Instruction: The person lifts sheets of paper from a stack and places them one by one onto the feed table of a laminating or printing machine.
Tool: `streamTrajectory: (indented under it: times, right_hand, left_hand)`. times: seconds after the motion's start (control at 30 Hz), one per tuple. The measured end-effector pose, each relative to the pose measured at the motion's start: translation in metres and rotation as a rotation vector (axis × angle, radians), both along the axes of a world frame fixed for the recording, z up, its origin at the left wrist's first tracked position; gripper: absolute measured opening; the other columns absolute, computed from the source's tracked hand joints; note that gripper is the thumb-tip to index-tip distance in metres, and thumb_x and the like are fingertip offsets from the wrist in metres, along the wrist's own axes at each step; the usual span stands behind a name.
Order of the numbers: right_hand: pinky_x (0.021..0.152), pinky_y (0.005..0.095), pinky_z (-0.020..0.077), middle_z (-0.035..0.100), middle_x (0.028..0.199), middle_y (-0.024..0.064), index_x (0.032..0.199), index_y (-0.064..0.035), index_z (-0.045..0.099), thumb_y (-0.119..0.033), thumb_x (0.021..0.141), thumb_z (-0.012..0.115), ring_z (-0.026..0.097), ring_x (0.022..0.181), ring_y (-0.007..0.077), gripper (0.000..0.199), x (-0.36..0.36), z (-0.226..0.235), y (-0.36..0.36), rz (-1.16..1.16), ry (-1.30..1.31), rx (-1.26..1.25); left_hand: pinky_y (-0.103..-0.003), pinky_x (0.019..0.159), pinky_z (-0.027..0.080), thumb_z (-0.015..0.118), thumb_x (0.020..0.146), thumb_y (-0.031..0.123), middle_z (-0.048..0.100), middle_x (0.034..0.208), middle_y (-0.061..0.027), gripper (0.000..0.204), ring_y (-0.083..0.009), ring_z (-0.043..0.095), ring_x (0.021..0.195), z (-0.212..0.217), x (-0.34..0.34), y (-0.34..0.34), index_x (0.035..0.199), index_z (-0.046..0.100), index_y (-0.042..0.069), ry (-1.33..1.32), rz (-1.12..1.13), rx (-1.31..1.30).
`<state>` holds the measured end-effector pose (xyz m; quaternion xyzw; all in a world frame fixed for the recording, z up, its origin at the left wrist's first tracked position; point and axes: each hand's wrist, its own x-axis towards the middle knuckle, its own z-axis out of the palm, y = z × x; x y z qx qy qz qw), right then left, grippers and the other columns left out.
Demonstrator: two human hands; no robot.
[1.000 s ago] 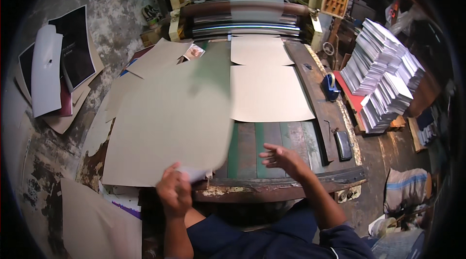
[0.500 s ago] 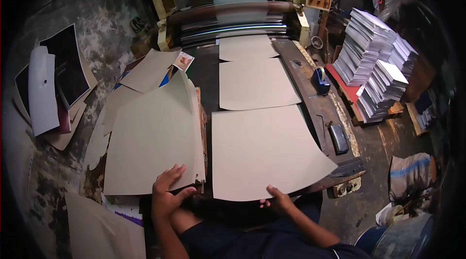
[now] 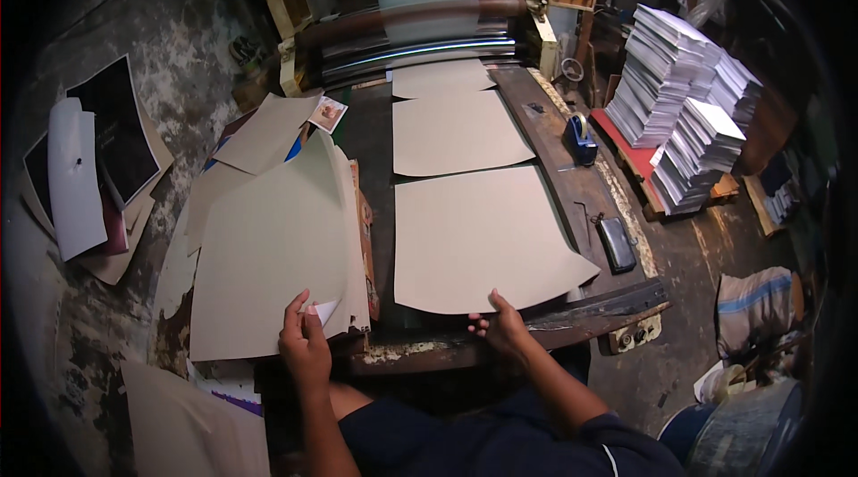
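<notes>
My left hand (image 3: 307,338) is at the near right corner of a stack of beige sheets (image 3: 259,254). Its fingers and thumb pinch the top sheet's corner, turned up so that a white underside (image 3: 327,308) shows. To the right, a beige sheet (image 3: 478,245) lies on the dark machine table, its right near corner curling up. My right hand (image 3: 502,325) is at that sheet's near edge. The thumb overlaps the edge, while the loosely bent fingers show below it, apart from the thumb. Two more beige sheets (image 3: 458,133) lie beyond in a row toward the rollers.
A roller machine (image 3: 420,50) with clear film stands at the far end. On the table's right side are a blue tape dispenser (image 3: 581,142) and a black case (image 3: 617,245). White paper stacks (image 3: 666,84) stand on a pallet at right. Loose sheets (image 3: 80,178) lean at left.
The nearest sheet on the table has moved away toward the rollers, along with those ahead of it. My left hand has closed on the stack's top sheet and lifted its corner. My right thumb and fingers are farther apart.
</notes>
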<state>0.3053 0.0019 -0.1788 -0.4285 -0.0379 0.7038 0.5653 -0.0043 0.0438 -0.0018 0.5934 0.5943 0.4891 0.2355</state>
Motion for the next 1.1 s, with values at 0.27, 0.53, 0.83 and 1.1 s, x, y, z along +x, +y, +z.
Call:
streamTrajectory:
  times: [0.27, 0.53, 0.83, 1.1]
  right_hand:
    - [0.077, 0.0432, 0.0540, 0.060, 0.090, 0.0151, 0.121, -0.0053, 0.047, -0.055, 0.099, 0.037, 0.054, 0.064, 0.0164, 0.055, 0.007, -0.007, 0.046, -0.077, 0.010, 0.095]
    - [0.077, 0.0470, 0.0547, 0.061, 0.092, 0.0180, 0.123, -0.0056, 0.041, -0.050, 0.101, 0.038, 0.056, 0.068, 0.0208, 0.050, 0.008, -0.026, 0.096, -0.253, 0.064, 0.078]
    - [0.080, 0.0454, 0.0528, 0.060, 0.111, 0.0160, 0.142, -0.0061, 0.032, -0.055, 0.097, 0.043, 0.059, 0.088, 0.0224, 0.068, -0.014, 0.044, 0.077, -0.286, -0.005, -0.115]
    - [0.074, 0.0344, 0.0516, 0.062, 0.102, 0.0080, 0.126, -0.0038, 0.051, -0.042, 0.088, 0.064, 0.061, 0.089, 0.0181, 0.056, 0.011, 0.114, -0.022, 0.259, -0.303, 0.357]
  left_hand:
    - [-0.037, 0.085, 0.050, 0.059, 0.097, 0.029, 0.070, 0.086, -0.0123, 0.030, -0.0250, 0.066, 0.082, -0.018, -0.014, -0.007, 0.099, 0.070, 0.001, 0.292, -0.078, 0.212]
    - [-0.036, 0.106, 0.037, 0.051, 0.101, 0.033, 0.055, 0.131, -0.0138, 0.048, -0.0235, 0.051, 0.122, 0.015, -0.028, 0.000, 0.126, 0.053, -0.008, -1.030, 0.044, 0.170]
    - [-0.039, 0.100, 0.038, 0.057, 0.097, 0.027, 0.072, 0.103, -0.0106, 0.025, -0.0294, 0.064, 0.105, 0.014, 0.009, -0.030, 0.097, 0.070, 0.007, 0.125, -0.176, 0.291]
    - [-0.057, 0.116, 0.008, 0.066, 0.085, 0.042, 0.073, 0.102, 0.0048, 0.025, -0.0275, 0.050, 0.131, 0.037, 0.023, -0.052, 0.088, 0.076, 0.019, 0.425, -0.805, 0.284]
